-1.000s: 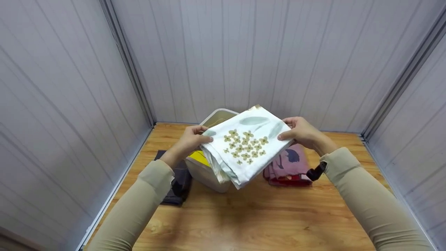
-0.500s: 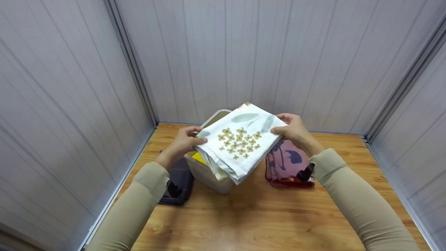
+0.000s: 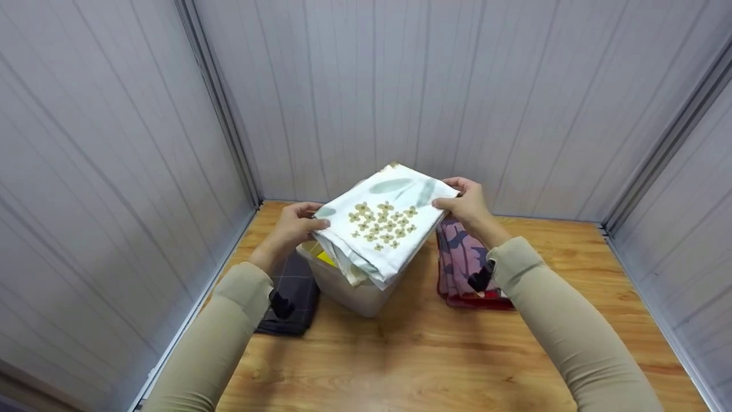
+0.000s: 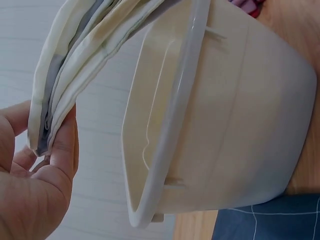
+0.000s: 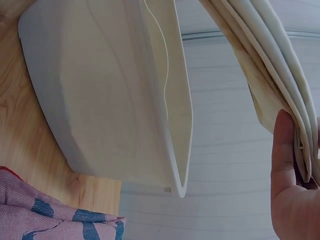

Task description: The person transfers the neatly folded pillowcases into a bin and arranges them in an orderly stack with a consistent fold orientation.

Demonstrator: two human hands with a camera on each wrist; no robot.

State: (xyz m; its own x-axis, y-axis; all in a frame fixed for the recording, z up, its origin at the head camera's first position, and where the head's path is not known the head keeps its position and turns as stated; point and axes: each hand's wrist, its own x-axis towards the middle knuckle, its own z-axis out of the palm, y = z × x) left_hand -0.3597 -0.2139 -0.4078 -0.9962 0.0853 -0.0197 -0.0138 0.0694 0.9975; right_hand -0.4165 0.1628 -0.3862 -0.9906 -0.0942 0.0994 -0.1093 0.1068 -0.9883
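A folded white cloth (image 3: 394, 200) printed with brown flowers and grey-green leaves is held up in the head view. My left hand (image 3: 291, 232) pinches its left edge, thumb on top; my right hand (image 3: 472, 209) pinches the right edge the same way. Its stacked layers (image 4: 75, 65) show between thumb and fingers in the left wrist view. In the right wrist view the right hand (image 5: 295, 185) grips the layered edge. Under the cloth stands a cream plastic bin (image 3: 349, 294), its opening mostly covered in the head view. Something yellow (image 3: 326, 258) shows inside the bin.
Left of the bin lies a dark checked folded cloth (image 3: 294, 297). To its right is a pink folded cloth (image 3: 460, 257) with blue-grey shapes, over red fabric (image 3: 480, 303). Pale panel walls (image 3: 400, 86) enclose the wooden floor (image 3: 412, 355).
Both hands have carried the white cloth slightly left and up in the head view, over the bin. The grip on each edge stays the same.
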